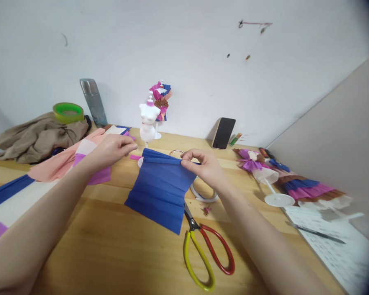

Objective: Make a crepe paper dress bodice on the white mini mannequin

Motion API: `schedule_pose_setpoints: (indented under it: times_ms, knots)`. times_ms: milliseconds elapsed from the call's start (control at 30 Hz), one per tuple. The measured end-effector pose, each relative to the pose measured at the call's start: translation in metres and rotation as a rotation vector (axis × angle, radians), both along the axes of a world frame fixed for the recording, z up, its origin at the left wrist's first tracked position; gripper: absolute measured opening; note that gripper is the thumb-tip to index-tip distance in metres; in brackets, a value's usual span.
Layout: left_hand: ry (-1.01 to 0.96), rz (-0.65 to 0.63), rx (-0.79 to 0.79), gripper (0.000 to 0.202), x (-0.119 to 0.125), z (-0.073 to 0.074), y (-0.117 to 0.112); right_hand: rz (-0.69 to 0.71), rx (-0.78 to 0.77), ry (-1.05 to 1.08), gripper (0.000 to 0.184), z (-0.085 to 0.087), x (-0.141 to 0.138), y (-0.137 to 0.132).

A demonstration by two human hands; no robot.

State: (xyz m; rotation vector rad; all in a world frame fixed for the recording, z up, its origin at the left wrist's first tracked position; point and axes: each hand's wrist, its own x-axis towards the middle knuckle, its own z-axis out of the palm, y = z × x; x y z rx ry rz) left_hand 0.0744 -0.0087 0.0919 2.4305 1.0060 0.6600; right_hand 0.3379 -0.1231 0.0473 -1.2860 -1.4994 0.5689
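Note:
My right hand (202, 164) pinches the top right edge of a blue sheet of crepe paper (164, 190), whose upper edge is gathered in folds. The sheet hangs down over the wooden table. To its left, my left hand (120, 146) is raised, fingers curled and pressed together, apart from the paper; whatever they hold, if anything, is too small to make out. A small white dress form (148, 119) with a pink neck band stands just behind the sheet. Below the sheet lie scissors (199, 241) with one yellow and one red handle, their blade tips partly covered by the paper.
Crepe paper sheets (76, 153) and a brown cloth (46, 133) cover the left side. A thermos (94, 102), green tape roll (68, 112), decorated dress form (162, 102) and phone (224, 133) stand behind. A white ring (207, 199) and paper-dressed forms (307, 184) are rightward.

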Motion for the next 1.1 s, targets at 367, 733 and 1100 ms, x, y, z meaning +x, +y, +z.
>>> schedule_pose_setpoints:
  times_ms: [367, 733, 1100]
  knots:
    - [-0.545, -0.057, -0.968, 0.029, 0.049, -0.034, -0.060, -0.109, 0.109, 0.133, 0.012, -0.010, -0.014, -0.001]
    - [-1.043, 0.046, -0.933, 0.025, 0.067, -0.053, -0.079, -0.142, 0.239, -0.048, 0.008, -0.019, -0.037, -0.007]
    - [-0.994, -0.093, -0.915, 0.018, 0.072, -0.062, -0.085, -0.212, 0.197, -0.083, 0.008, -0.021, -0.048, -0.012]
